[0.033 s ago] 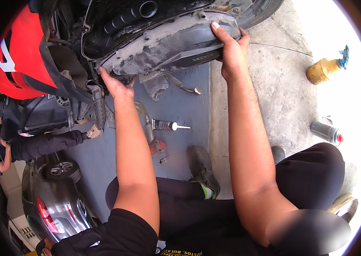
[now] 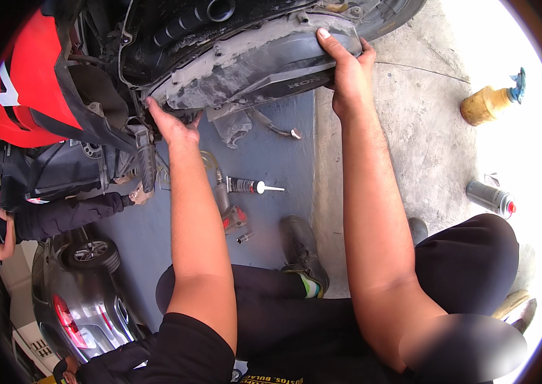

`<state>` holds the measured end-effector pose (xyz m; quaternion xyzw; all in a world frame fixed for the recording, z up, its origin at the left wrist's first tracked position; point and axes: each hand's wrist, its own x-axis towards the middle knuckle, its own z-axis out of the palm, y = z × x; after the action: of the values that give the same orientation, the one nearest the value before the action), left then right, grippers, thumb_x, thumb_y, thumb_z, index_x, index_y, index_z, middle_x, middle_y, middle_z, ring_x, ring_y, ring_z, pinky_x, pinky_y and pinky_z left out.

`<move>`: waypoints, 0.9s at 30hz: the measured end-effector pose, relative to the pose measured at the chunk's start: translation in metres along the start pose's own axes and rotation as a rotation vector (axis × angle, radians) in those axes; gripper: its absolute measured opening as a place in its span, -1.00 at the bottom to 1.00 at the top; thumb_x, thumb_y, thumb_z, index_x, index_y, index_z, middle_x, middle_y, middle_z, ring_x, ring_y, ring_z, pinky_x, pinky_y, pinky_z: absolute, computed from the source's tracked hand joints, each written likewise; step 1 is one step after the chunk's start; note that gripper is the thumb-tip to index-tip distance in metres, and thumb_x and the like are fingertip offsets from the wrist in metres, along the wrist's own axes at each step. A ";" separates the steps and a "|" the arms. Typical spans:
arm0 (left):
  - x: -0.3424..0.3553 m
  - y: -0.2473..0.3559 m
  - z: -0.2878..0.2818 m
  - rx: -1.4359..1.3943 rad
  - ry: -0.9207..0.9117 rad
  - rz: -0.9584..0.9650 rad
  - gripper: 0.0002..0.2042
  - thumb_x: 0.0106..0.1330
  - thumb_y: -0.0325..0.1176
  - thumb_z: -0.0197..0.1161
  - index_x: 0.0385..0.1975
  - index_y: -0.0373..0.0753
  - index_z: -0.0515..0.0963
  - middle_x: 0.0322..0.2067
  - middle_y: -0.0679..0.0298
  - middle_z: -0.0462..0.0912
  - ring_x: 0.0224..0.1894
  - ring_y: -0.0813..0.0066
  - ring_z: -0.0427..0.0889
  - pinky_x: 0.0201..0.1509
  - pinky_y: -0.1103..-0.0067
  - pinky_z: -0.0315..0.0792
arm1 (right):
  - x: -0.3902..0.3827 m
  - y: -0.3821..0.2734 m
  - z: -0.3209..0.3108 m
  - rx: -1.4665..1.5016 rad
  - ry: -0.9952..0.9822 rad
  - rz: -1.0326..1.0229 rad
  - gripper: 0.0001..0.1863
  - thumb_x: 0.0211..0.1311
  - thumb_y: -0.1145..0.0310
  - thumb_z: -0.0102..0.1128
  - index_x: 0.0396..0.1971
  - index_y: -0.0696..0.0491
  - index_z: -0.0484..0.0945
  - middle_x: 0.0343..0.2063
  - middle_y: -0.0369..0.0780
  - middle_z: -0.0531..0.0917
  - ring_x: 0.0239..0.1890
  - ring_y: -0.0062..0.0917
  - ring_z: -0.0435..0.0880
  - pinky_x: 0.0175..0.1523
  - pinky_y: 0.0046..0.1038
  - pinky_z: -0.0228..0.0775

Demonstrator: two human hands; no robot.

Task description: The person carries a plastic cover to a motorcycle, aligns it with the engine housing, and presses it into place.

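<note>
A long, dusty grey-black scooter engine side cover [image 2: 255, 72] spans the space between my two hands, close along the scooter's lower side. My left hand [image 2: 175, 127] grips its left end, thumb upright against the edge and fingers underneath. At the other end, near the tyre [image 2: 394, 20], my right hand [image 2: 351, 72] has its thumb on the outer face and its fingers behind. Just above the cover sits a black housing [image 2: 175, 38] with a round opening. Whether the cover touches the engine behind it, I cannot tell.
On the blue-grey floor lie a tube with a white nozzle [image 2: 244, 185], a red-and-grey air tool [image 2: 235, 219] and a socket [image 2: 245, 237]. To the right stand a yellow bottle [image 2: 483, 106] and a spray can [image 2: 488, 197]. Another person's leg [image 2: 72, 214] and a grey car [image 2: 95, 301] are at left.
The cover and my left hand have shifted very slightly left and up in the picture. Both hands keep the same grip.
</note>
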<state>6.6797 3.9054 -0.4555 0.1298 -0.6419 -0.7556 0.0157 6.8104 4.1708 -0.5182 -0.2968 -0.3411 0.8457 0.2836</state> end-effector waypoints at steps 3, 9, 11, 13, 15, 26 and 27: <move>-0.002 0.000 -0.003 0.018 0.023 0.015 -0.18 0.33 0.39 0.03 0.53 0.11 0.17 0.52 0.28 0.17 0.54 0.07 0.12 0.46 -0.28 -0.03 | -0.009 -0.004 0.004 0.007 -0.026 0.029 0.21 0.02 0.07 0.65 0.44 0.18 -0.08 0.22 0.12 0.39 0.19 -0.12 0.53 0.13 0.06 0.48; -0.013 0.005 0.007 0.060 0.022 0.045 -0.23 0.38 0.35 -0.04 0.52 0.11 0.18 0.51 0.25 0.19 0.53 0.06 0.14 0.46 -0.28 -0.02 | -0.028 -0.018 0.007 0.097 -0.029 -0.005 -0.09 0.13 0.13 0.56 0.34 0.19 0.21 0.10 -0.01 0.57 0.11 -0.27 0.59 0.19 -0.25 0.48; -0.013 0.004 0.007 0.070 -0.007 0.053 -0.25 0.41 0.33 -0.08 0.53 0.10 0.17 0.53 0.21 0.13 0.54 0.01 0.11 0.47 -0.29 0.00 | -0.018 -0.012 0.007 0.056 0.048 -0.047 -0.13 0.16 0.17 0.54 0.34 0.14 0.20 0.06 -0.06 0.57 0.03 -0.31 0.63 0.07 -0.21 0.54; -0.014 0.004 0.007 0.053 -0.010 0.052 -0.24 0.41 0.34 -0.08 0.53 0.10 0.16 0.53 0.21 0.12 0.55 0.02 0.09 0.48 -0.29 -0.01 | -0.016 -0.009 0.005 0.049 0.025 -0.048 -0.12 0.15 0.15 0.54 0.34 0.14 0.19 0.07 -0.06 0.56 0.03 -0.30 0.63 0.05 -0.20 0.56; -0.016 0.004 0.005 0.064 0.009 0.059 -0.22 0.39 0.35 -0.05 0.53 0.09 0.17 0.52 0.22 0.15 0.54 0.04 0.11 0.47 -0.27 -0.01 | -0.019 -0.009 0.006 0.045 -0.007 -0.048 -0.11 0.15 0.14 0.54 0.34 0.13 0.18 0.09 -0.05 0.55 0.03 -0.29 0.64 0.03 -0.18 0.58; -0.003 -0.006 -0.003 -0.016 0.063 -0.007 -0.13 0.30 0.40 0.07 0.55 0.07 0.12 0.53 0.21 0.12 0.55 0.07 0.07 0.47 -0.23 -0.01 | -0.011 -0.015 0.005 -0.014 0.016 0.012 0.22 0.02 0.10 0.62 0.47 0.13 -0.13 0.23 0.12 0.38 0.20 -0.11 0.53 0.15 0.11 0.46; -0.004 -0.004 -0.001 -0.025 0.059 -0.012 -0.12 0.30 0.40 0.07 0.55 0.07 0.12 0.53 0.22 0.12 0.56 0.07 0.06 0.47 -0.23 -0.02 | -0.006 -0.014 0.004 -0.011 0.012 0.015 0.21 0.02 0.11 0.63 0.46 0.14 -0.11 0.24 0.12 0.38 0.19 -0.11 0.54 0.13 0.11 0.47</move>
<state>6.6843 3.9060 -0.4585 0.1556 -0.6307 -0.7596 0.0315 6.8155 4.1738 -0.5032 -0.3059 -0.3416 0.8442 0.2776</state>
